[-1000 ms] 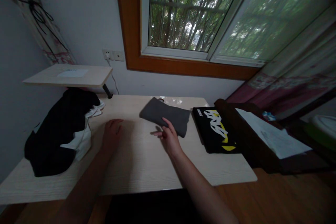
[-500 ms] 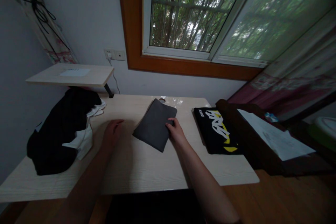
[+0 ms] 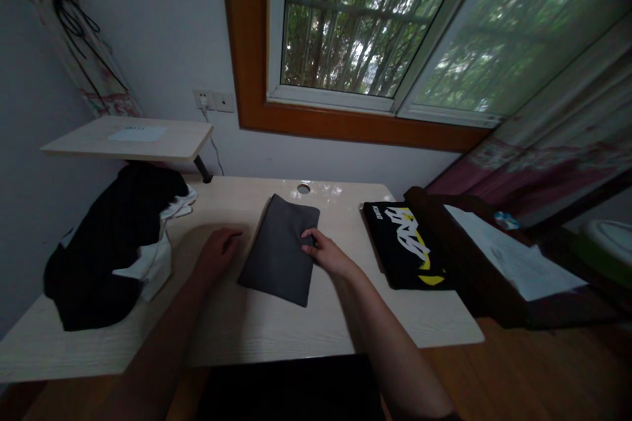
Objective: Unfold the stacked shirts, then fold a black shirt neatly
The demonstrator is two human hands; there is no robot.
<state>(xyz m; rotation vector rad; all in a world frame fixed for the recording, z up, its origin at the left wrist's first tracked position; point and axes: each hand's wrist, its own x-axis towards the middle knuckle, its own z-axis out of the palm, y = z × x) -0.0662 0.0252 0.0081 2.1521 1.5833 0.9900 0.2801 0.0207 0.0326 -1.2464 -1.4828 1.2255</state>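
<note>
A dark grey, flat rectangular sheet (image 3: pixel 280 253) lies at a slant over the middle of the table, its exact kind not plain. My right hand (image 3: pixel 320 251) pinches its right edge, thumb and fingertips on the dark surface. To the left of the sheet, my left hand (image 3: pixel 220 253) is apart from it, fingers loosely stretched out and holding nothing. A folded black garment (image 3: pixel 402 243) with white and yellow print rests at the table's right side. At the left lies a heap of black and white clothes (image 3: pixel 108 250).
The pale wooden table (image 3: pixel 207 342) has a round cable hole (image 3: pixel 303 189) near its back edge. A small raised shelf (image 3: pixel 131 138) overhangs the back left corner. Right of the table, a dark cabinet carries a white paper (image 3: pixel 513 253). A window stands behind.
The grey sheet has moved left and nearer to me with my right hand, uncovering the cable hole. My left hand has shifted slightly right, closer to the sheet.
</note>
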